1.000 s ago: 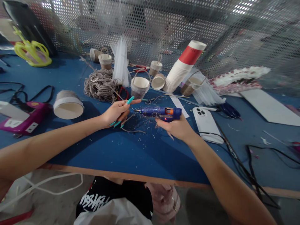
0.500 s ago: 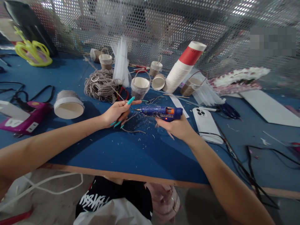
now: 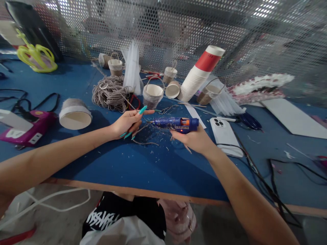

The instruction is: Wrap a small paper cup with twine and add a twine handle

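Observation:
A blue glue gun point(image 3: 166, 123) with a small red light lies level in my right hand point(image 3: 192, 137), its nozzle pointing left. My left hand point(image 3: 129, 125), with long turquoise nails, pinches a thin grey-brown cord point(image 3: 141, 129) close to the nozzle tip. The cord's loose end rests on the blue table below the fingers. Behind my left hand is a coiled bundle of the same cord point(image 3: 111, 92). A cord-wrapped paper cup with a handle point(image 3: 152, 95) stands beyond the glue gun.
A wrapped cup point(image 3: 75, 115) and a purple power strip point(image 3: 32, 127) are at the left. Stacked paper cups point(image 3: 201, 73) lean at the back. At the right are a white phone point(image 3: 226, 136), black cables point(image 3: 255, 170) and a white board point(image 3: 293, 117). Yellow-handled scissors point(image 3: 37, 58) are back left.
The glue gun's nozzle has tilted very slightly downward near the cord. The fingers of my right hand have shifted a little under the handle. My left hand is almost unmoved.

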`<state>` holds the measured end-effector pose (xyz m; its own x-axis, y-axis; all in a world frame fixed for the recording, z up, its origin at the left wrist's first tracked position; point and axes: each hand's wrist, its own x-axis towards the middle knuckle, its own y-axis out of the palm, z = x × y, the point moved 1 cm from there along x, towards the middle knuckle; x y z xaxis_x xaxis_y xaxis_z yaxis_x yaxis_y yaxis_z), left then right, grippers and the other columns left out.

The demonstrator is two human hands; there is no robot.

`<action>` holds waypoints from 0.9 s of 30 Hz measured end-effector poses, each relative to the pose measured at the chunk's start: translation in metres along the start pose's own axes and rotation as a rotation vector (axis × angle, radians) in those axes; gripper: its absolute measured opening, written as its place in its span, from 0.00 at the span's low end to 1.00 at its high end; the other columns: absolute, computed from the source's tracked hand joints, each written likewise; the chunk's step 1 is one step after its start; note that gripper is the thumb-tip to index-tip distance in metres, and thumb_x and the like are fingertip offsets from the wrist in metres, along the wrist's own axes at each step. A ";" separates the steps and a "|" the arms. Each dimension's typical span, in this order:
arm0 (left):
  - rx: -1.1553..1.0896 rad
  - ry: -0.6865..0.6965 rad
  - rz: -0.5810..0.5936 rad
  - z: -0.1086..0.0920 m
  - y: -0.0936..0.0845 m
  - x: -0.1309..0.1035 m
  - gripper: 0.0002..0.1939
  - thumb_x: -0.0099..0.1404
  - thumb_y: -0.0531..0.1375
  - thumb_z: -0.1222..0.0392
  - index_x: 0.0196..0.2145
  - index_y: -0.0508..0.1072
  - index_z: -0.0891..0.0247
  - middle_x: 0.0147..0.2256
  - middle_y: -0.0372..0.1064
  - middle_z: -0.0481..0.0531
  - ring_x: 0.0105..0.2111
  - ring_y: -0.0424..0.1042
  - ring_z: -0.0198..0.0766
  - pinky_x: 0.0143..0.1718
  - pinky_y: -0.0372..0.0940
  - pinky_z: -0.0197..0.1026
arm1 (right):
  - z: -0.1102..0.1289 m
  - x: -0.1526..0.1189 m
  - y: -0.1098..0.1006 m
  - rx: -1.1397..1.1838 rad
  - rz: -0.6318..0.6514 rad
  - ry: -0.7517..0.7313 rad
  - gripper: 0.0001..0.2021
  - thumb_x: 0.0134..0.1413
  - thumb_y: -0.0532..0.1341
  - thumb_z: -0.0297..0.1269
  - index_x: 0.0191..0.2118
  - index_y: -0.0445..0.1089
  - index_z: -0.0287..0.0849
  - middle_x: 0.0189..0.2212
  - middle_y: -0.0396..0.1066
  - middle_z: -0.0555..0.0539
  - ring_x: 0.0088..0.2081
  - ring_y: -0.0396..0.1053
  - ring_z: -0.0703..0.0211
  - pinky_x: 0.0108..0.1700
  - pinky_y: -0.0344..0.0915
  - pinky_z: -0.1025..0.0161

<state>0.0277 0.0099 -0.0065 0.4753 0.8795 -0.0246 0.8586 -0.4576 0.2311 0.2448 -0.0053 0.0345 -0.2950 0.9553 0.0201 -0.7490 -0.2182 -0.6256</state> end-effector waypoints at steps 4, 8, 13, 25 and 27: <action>0.007 -0.005 -0.004 -0.001 0.000 0.000 0.24 0.70 0.47 0.57 0.59 0.59 0.75 0.08 0.48 0.36 0.08 0.46 0.26 0.13 0.54 0.29 | 0.003 -0.001 -0.005 -0.015 0.000 0.025 0.06 0.43 0.61 0.35 0.21 0.67 0.41 0.14 0.66 0.52 0.16 0.62 0.67 0.20 0.58 0.67; -0.005 -0.005 -0.001 0.000 0.000 0.000 0.26 0.70 0.47 0.55 0.59 0.58 0.74 0.09 0.47 0.36 0.08 0.45 0.25 0.13 0.54 0.29 | 0.007 -0.004 -0.019 -0.056 -0.046 0.102 0.09 0.46 0.60 0.39 0.20 0.67 0.41 0.10 0.62 0.53 0.13 0.60 0.66 0.19 0.59 0.65; -0.036 0.008 -0.018 0.000 -0.001 0.000 0.25 0.70 0.46 0.58 0.60 0.57 0.75 0.09 0.48 0.37 0.08 0.46 0.26 0.13 0.54 0.29 | -0.003 0.000 -0.040 -0.288 -0.187 0.083 0.10 0.47 0.61 0.41 0.20 0.65 0.43 0.12 0.62 0.52 0.15 0.62 0.63 0.20 0.59 0.64; -0.063 0.011 -0.028 -0.002 0.002 -0.003 0.23 0.71 0.45 0.60 0.60 0.58 0.75 0.08 0.49 0.37 0.08 0.46 0.26 0.12 0.53 0.29 | -0.048 0.027 -0.027 -0.864 -0.259 -0.059 0.23 0.51 0.62 0.45 0.46 0.59 0.33 0.46 0.59 0.29 0.47 0.66 0.36 0.43 0.67 0.47; -0.049 0.010 -0.027 -0.001 0.001 -0.003 0.24 0.71 0.46 0.58 0.60 0.58 0.74 0.08 0.48 0.37 0.08 0.46 0.25 0.12 0.53 0.29 | -0.050 0.028 -0.027 -0.852 -0.213 -0.038 0.26 0.49 0.63 0.46 0.47 0.58 0.32 0.46 0.58 0.29 0.50 0.63 0.34 0.47 0.65 0.46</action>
<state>0.0273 0.0068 -0.0051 0.4501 0.8927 -0.0215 0.8605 -0.4272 0.2775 0.2864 0.0377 0.0126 -0.2305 0.9481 0.2188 -0.0973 0.2013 -0.9747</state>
